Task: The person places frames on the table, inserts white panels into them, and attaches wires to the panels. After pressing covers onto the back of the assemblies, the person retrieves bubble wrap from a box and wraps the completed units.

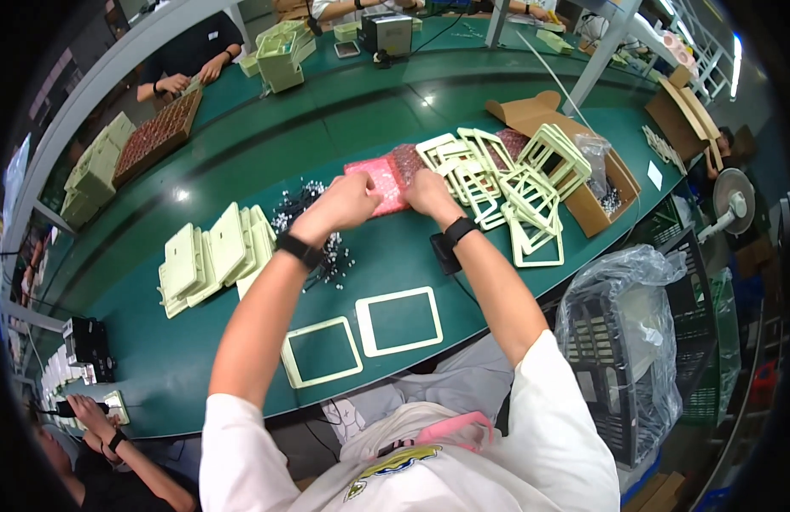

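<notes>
A pink bubble-wrap sheet or bag (383, 177) lies on the green bench in front of me. My left hand (351, 201) is closed on its left side, thumb over the wrap. At its right edge my right hand (429, 194) has its fingers curled on the wrap, their tips partly hidden. More bubble wrap (405, 160) shows just behind. Beside my left hand sits a heap of small dark leads with white ends (294, 205). A pile of pale green plastic frames (531, 192) rests right of my right hand. Two separate frames, one left (358, 346) and one right (438, 320), lie near the bench edge.
Stacked pale green shells (199, 260) stand at the left. An open cardboard box (595, 218) is right of the frame pile. A plastic-lined crate (621, 341) is off the bench's right edge. Co-workers sit across and at lower left, where a hand (92, 418) shows.
</notes>
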Available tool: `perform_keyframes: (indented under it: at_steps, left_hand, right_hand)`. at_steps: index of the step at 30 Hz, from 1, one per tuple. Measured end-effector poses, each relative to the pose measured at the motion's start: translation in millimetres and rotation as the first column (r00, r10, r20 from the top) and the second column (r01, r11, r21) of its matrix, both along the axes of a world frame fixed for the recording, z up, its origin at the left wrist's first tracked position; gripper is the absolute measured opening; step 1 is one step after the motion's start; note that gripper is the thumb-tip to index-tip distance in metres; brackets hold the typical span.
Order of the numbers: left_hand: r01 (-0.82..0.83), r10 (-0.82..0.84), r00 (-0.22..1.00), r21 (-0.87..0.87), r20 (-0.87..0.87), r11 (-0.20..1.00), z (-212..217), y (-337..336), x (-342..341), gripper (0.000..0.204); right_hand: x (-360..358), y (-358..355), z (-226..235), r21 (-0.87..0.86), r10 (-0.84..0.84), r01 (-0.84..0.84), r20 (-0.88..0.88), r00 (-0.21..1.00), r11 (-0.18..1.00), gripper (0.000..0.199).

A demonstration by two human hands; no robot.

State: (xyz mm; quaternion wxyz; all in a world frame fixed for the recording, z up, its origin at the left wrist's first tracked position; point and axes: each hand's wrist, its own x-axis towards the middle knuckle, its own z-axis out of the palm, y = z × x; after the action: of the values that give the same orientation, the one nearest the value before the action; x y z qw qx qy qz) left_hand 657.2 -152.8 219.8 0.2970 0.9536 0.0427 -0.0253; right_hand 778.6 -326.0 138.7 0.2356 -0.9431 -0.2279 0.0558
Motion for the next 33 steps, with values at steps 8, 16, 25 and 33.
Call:
perform_keyframes:
  at_steps: [8, 16, 25, 33]
  left_hand:
    - [-0.430, 0.375, 0.889, -0.200, -0.262, 0.880, -44, 21, 63, 0.056]
    - [-0.387, 0.383, 0.921, -0.046, -0.067, 0.921, -76, 38, 66, 0.047]
    - [-0.344, 0.510, 0.822, -0.935, -0.255, 0.087, -68, 28, 32, 0.035]
    - [-0.086, 0.506, 0.863, -0.990, -0.019, 0.110, -74, 44, 19, 0.036]
  right_hand:
    - [-29, 4, 24, 0.600, 0.237, -0.140, -0.085, 0.968, 0.788, 0.022]
    - [4, 13, -12, 0.235, 0.077, -0.071, -0.015, 0.997, 0.969, 0.038]
    - [15, -1, 8, 0.340, 0.068, 0.029, -0.269, 0.961, 0.940, 0.051]
    - [0, -40, 46, 0.689, 0.295, 0.215, -0.542, 0.787, 0.692, 0.040]
